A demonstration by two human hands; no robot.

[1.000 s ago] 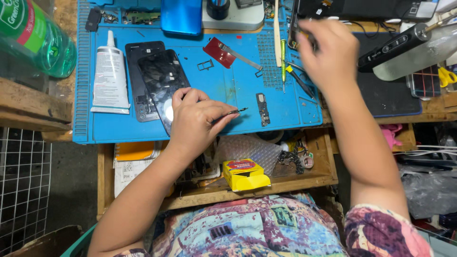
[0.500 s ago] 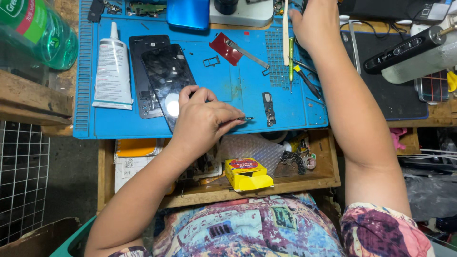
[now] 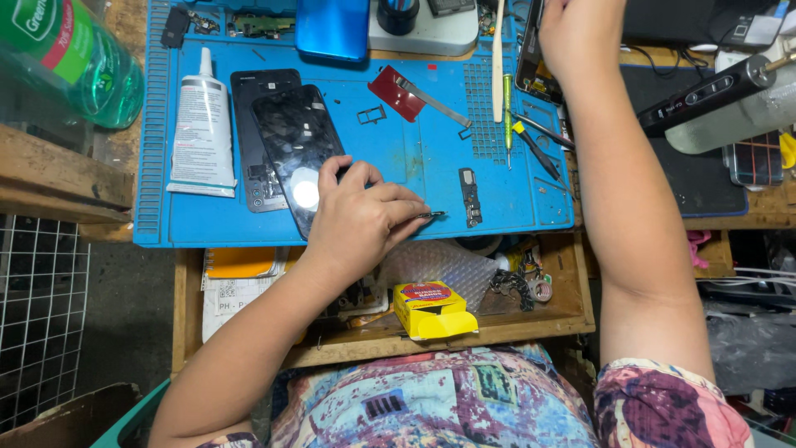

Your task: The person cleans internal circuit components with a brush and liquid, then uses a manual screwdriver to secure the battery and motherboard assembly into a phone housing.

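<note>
One yellow box (image 3: 433,309) in drawer (image 3: 576,290)

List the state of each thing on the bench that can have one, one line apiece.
left hand: closed on tweezers, resting on the black phone back cover
right hand: raised at the far edge, touching a dark phone part
black phone back cover: detached, lying flat
white glue tube: capped, lying flat
yellow box: open
wooden drawer: pulled out
</note>
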